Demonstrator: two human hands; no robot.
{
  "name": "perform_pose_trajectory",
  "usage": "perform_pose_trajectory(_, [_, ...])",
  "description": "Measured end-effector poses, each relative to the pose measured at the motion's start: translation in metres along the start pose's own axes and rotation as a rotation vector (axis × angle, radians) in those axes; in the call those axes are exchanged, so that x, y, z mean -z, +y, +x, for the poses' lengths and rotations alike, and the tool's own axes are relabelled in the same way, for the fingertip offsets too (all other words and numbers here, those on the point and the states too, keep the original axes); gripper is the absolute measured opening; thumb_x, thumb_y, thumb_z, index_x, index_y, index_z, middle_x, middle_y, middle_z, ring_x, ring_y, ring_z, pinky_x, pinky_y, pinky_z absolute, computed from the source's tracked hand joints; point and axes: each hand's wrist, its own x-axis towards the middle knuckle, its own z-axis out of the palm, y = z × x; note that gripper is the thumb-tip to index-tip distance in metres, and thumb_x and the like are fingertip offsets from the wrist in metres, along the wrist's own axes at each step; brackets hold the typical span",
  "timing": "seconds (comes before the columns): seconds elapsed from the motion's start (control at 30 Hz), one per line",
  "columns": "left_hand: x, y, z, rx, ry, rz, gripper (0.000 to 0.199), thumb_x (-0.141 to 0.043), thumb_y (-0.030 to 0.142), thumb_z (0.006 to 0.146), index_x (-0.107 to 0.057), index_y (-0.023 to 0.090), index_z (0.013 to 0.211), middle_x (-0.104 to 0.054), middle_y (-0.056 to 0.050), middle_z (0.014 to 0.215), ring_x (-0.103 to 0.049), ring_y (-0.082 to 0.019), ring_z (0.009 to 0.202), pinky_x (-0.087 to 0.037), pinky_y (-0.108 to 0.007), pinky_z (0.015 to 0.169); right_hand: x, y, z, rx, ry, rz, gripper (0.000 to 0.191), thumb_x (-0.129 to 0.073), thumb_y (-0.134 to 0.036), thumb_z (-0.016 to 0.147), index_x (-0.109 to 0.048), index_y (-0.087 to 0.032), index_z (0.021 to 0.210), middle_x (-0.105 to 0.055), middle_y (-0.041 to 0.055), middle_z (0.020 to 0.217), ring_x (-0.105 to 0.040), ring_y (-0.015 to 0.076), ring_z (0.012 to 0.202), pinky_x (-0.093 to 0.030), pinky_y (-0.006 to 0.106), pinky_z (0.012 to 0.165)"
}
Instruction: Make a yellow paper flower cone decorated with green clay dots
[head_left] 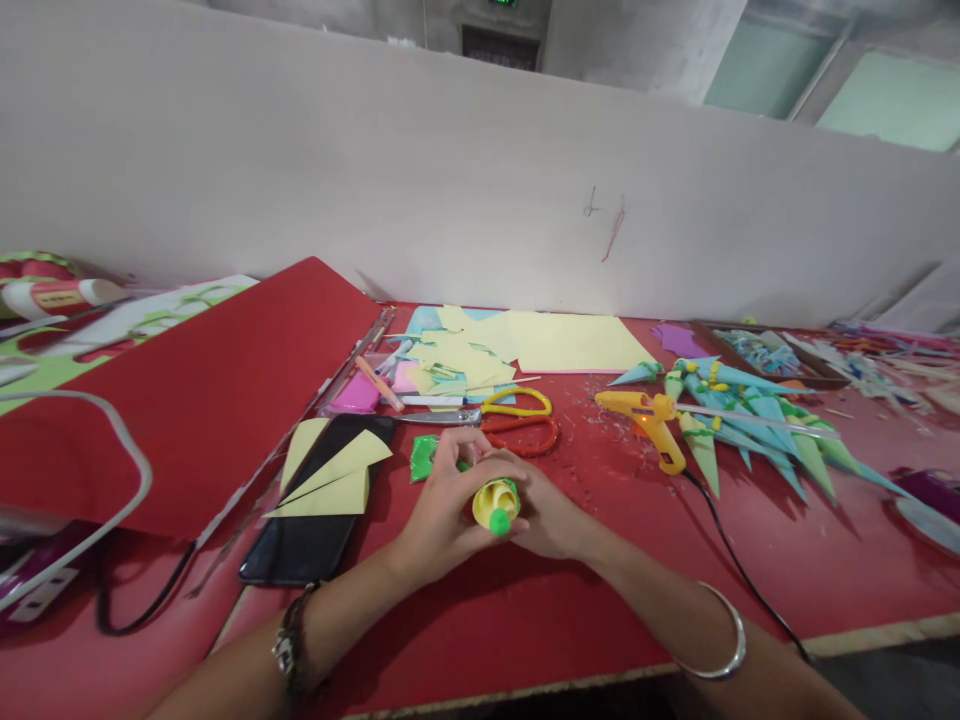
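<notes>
Near the table's front, a rolled yellow paper cone (484, 502) with green putty-like trim on its rim and a green lump at its lower edge is held between both hands. My left hand (444, 492) curls round its left side, and my right hand (553, 512) wraps the right side; their fingers meet at the back, partly hidden. Just behind the left hand lies a small bright green packet (422, 458). Scissors (517, 418) with yellow and red handles rest beyond the hands. To the left, cut yellow paper pieces (341, 480) lie on a black phone (289, 550).
A yellow glue gun (649, 420) with a black cord stands at right, beside several blue and green paper cones (772, 420). Yellow sheets (581, 342) and paper scraps lie at the back, before a white partition (450, 180). A large red board (247, 400) leans at left.
</notes>
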Motion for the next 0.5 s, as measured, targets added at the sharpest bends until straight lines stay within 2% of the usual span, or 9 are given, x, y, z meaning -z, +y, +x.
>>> perform_pose_trajectory(0.2, [0.0003,0.0014,-0.0012,-0.004,0.019,-0.025,0.026,-0.062,0.039,0.072,-0.057,0.022,0.089,-0.039,-0.005,0.092,-0.039,-0.021,0.088,-0.039,-0.031,0.076,-0.0022,-0.0006,0.0032,-0.016,0.010,0.007,0.014,-0.055,-0.034,0.073,-0.054,-0.021,0.075,-0.053,0.0040,0.079,-0.049,0.0196,0.080,-0.041,0.031,0.074])
perform_pose_trajectory(0.37, [0.0000,0.0001,-0.0023,-0.018,0.049,-0.079,0.037,-0.062,0.041,0.071,-0.050,0.023,0.101,-0.037,-0.005,0.096,-0.040,-0.021,0.091,-0.038,-0.033,0.080,-0.0032,-0.0074,0.0033,-0.029,-0.107,0.086,0.016,-0.051,-0.029,0.077,-0.053,-0.019,0.065,-0.051,0.0007,0.069,-0.046,0.0157,0.069,-0.040,0.028,0.066])
perform_pose_trajectory(0.5, [-0.0004,0.0009,-0.0019,-0.015,0.030,-0.065,0.030,-0.062,0.043,0.070,-0.054,0.022,0.090,-0.037,-0.005,0.093,-0.039,-0.021,0.088,-0.038,-0.033,0.078,-0.0047,-0.0026,-0.0010,-0.073,-0.171,0.130,0.016,-0.048,-0.031,0.077,-0.051,-0.020,0.066,-0.047,-0.0011,0.063,-0.044,0.0140,0.063,-0.040,0.027,0.061])
